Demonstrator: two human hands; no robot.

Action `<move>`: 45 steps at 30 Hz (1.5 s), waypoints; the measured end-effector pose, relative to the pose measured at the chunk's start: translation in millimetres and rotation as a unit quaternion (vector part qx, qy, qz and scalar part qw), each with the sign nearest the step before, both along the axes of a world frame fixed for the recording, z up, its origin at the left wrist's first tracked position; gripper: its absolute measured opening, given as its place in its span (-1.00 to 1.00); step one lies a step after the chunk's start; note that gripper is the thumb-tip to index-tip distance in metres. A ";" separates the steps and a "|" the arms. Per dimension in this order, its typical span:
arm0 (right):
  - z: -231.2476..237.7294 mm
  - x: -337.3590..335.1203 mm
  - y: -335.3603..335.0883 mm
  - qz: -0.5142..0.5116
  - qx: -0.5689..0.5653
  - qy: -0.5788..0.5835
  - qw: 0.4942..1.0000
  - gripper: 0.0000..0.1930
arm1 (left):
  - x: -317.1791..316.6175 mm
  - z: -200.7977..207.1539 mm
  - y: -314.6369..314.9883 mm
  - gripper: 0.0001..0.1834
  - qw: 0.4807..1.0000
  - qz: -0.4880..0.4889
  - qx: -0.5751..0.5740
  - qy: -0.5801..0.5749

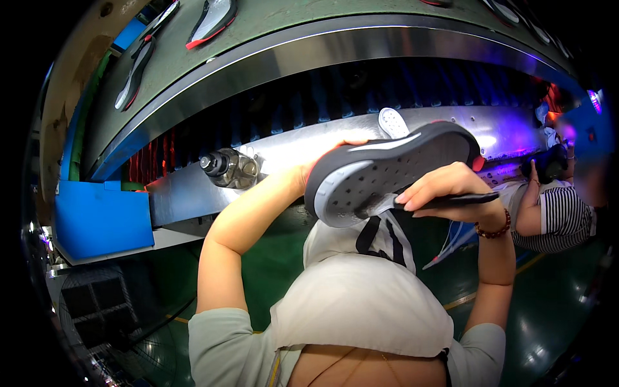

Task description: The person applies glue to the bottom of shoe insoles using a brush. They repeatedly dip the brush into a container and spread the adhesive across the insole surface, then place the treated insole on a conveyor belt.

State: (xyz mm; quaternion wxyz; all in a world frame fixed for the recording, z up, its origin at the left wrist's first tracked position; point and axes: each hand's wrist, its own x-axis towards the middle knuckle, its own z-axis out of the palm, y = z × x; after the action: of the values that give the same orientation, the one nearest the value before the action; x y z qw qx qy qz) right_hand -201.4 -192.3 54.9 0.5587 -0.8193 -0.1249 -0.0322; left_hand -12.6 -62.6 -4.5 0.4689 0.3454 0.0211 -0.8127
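A large black and grey shoe sole (393,169) with red accents and rows of small holes is held up before me, tilted. My left hand (322,158) grips its left edge, with most of the fingers hidden behind it. In my right hand (451,184) is a black-handled brush (467,200); its pale bristles touch the light grey rounded end of the sole. A beaded bracelet circles my right wrist. Behind the sole, a small white perforated piece (392,122) lies on the metal ledge (296,145).
A clear bottle (240,169) with a dark cap stands on the ledge to the left. Beyond it runs a green conveyor belt (290,11) carrying several soles. A blue box (103,216) is at the left, a fan (106,309) below it. Another person (561,216) in stripes works at the right.
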 end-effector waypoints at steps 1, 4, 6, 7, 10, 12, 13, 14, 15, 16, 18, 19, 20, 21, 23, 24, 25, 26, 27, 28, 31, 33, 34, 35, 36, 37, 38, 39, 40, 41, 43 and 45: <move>-4.8 0.1 0.7 0.022 0.000 0.003 1.000 -0.87 | 1.5 0.9 1.3 -0.52 1.000 -0.003 0.004 -0.018; 8.0 -9.0 -1.6 0.045 -0.094 0.019 0.994 -0.85 | 6.2 2.5 8.4 -0.49 0.997 -0.011 0.018 -0.075; 7.4 -8.1 -0.1 -0.005 -0.048 -0.015 0.999 -0.85 | 9.0 3.4 13.4 -0.47 0.995 -0.010 0.026 -0.097; 8.4 -9.0 -0.2 -0.034 -0.028 -0.031 0.999 -0.85 | 9.2 3.7 13.1 -0.46 0.995 -0.009 0.022 -0.101; -5.2 -11.4 -0.9 -0.058 -0.042 -0.008 0.997 -0.86 | 15.3 6.1 14.5 -0.42 0.995 0.000 0.006 -0.096; -4.7 -17.2 2.8 -0.042 -0.065 0.001 0.997 -0.85 | 18.1 5.4 17.6 -0.40 0.996 0.008 -0.007 -0.093; 2.8 -21.6 2.6 -0.025 -0.084 0.047 0.995 -0.83 | 19.9 7.4 20.1 -0.39 0.996 0.014 -0.006 -0.093; 0.5 -21.7 0.6 -0.044 -0.046 0.017 0.998 -0.83 | 19.6 9.6 23.7 -0.38 0.995 0.018 -0.005 -0.099; -4.3 -20.6 -1.1 -0.062 -0.007 -0.013 0.998 -0.83 | 21.2 9.7 26.1 -0.37 0.994 0.025 -0.006 -0.102; -12.3 -18.1 -3.3 -0.122 0.021 -0.049 0.991 -0.82 | 22.8 9.5 25.6 -0.36 0.994 0.029 -0.011 -0.101; -23.2 -17.0 -3.2 -0.163 0.007 -0.030 0.986 -0.83 | 24.1 9.8 28.2 -0.34 0.994 0.038 -0.017 -0.102; -29.7 -17.0 -1.0 -0.143 0.018 -0.033 0.989 -0.83 | 25.6 6.6 30.6 -0.33 0.994 0.044 -0.023 -0.102; -31.8 -20.1 7.3 -0.147 0.008 -0.007 0.989 -0.83 | 26.9 4.1 32.6 -0.31 0.993 0.051 -0.028 -0.100; -24.9 -22.3 8.4 -0.112 -0.045 -0.004 0.993 -0.82 | 28.7 2.6 31.9 -0.30 0.993 0.059 -0.038 -0.097; -16.1 -23.4 10.7 -0.100 -0.014 -0.017 0.995 -0.82 | 29.1 6.4 35.2 -0.28 0.991 0.077 -0.041 -0.102; -22.1 -24.3 6.2 -0.143 0.037 -0.026 0.989 -0.82 | 30.8 6.7 39.2 -0.27 0.990 0.087 -0.042 -0.105; -23.9 -21.8 2.7 -0.183 0.027 -0.044 0.982 -0.81 | 30.6 6.2 38.8 -0.26 0.989 0.095 -0.049 -0.107; -26.8 -18.7 -0.1 -0.222 0.019 -0.060 0.973 -0.81 | 31.1 4.7 40.3 -0.25 0.987 0.102 -0.055 -0.107; -28.0 -17.3 1.4 -0.218 0.007 -0.057 0.974 -0.81 | 32.0 4.0 40.8 -0.24 0.986 0.114 -0.062 -0.108; -29.7 -14.6 2.1 -0.209 -0.005 -0.054 0.976 -0.80 | 33.8 2.8 43.3 -0.22 0.983 0.131 -0.070 -0.111; 4.5 -21.1 20.4 -0.161 -0.080 -0.050 0.983 -0.78 | 37.9 -6.8 41.8 -0.19 0.969 0.191 -0.119 -0.104; 26.1 -30.8 30.6 -0.191 -0.051 -0.050 0.979 -0.78 | 33.1 -11.4 32.7 -0.17 0.951 0.244 -0.170 -0.088; 26.5 -34.2 33.6 -0.209 -0.046 -0.063 0.975 -0.79 | 27.2 -14.1 27.8 -0.16 0.938 0.274 -0.201 -0.071; 22.2 -28.6 36.9 -0.239 -0.013 -0.062 0.969 -0.79 | 19.2 -18.8 21.4 -0.15 0.923 0.297 -0.240 -0.050; 13.6 -18.6 42.5 -0.268 0.021 -0.061 0.961 -0.80 | 10.0 -24.1 15.5 -0.13 0.908 0.311 -0.278 -0.025; 4.5 -9.9 43.8 -0.294 0.054 -0.060 0.952 -0.81 | 1.7 -27.6 11.3 -0.12 0.892 0.300 -0.337 0.000; -4.4 -3.8 40.3 -0.320 0.039 0.005 0.947 -0.82 | -5.3 -28.9 7.1 -0.11 0.878 0.266 -0.398 0.016; -13.1 3.5 33.9 -0.331 0.127 0.087 0.931 -0.83 | -8.5 -29.4 5.4 -0.10 0.859 0.229 -0.457 0.032; -28.5 9.3 29.5 -0.348 0.171 0.067 0.919 -0.85 | -13.8 -30.5 5.4 -0.08 0.892 0.259 -0.366 0.051; -39.6 14.4 26.4 -0.361 0.215 0.046 0.906 -0.87 | -17.9 -29.6 5.5 -0.05 0.916 0.288 -0.271 0.067; -41.5 21.5 24.2 -0.383 0.227 0.021 0.895 -0.87 | -19.0 -25.8 1.5 -0.03 0.931 0.295 -0.213 0.033; -36.1 25.2 28.9 -0.402 0.134 -0.001 0.906 -0.85 | -23.6 -24.1 -3.7 0.00 0.932 0.299 -0.191 -0.077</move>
State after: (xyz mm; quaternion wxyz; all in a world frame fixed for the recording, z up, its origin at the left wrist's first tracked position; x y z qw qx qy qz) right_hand -176.2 -163.4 18.8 0.6029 -0.7174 0.2202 -0.2710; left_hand -36.2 -66.3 -28.6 0.7473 0.2884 -0.0683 -0.5947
